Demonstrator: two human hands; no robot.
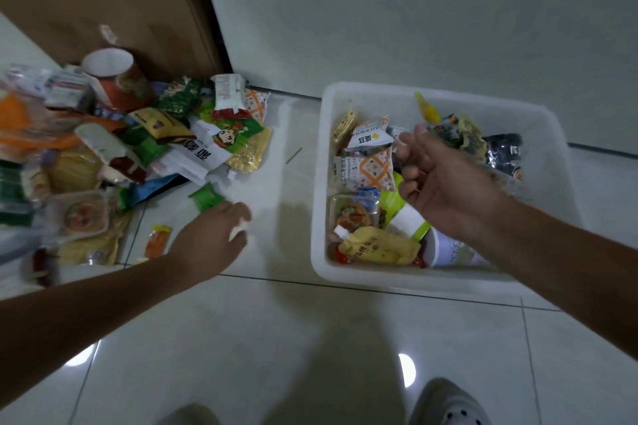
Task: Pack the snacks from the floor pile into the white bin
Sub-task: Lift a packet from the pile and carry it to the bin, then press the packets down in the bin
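Note:
The snack pile (pixel 145 148) lies on the floor at the left: many coloured packets, a red paper cup (pixel 119 79) and a clear tub (pixel 81 214). At the right stands the white bin (pixel 319 183), partly filled with packets, among them a yellow pouch (pixel 378 247). My left hand (pixel 214 235) hovers palm down at the pile's near right edge, just below a small green packet (pixel 206 197), fingers apart and empty. My right hand (pixel 445 183) hangs over the middle of the bin with fingers loosely curled, and I see nothing in it.
A brown door (pixel 103 0) rises behind the pile, and a pale wall runs behind the bin. A thin stick (pixel 294 155) lies on the glossy tiles between pile and bin. My grey shoe (pixel 448 404) shows at the bottom edge.

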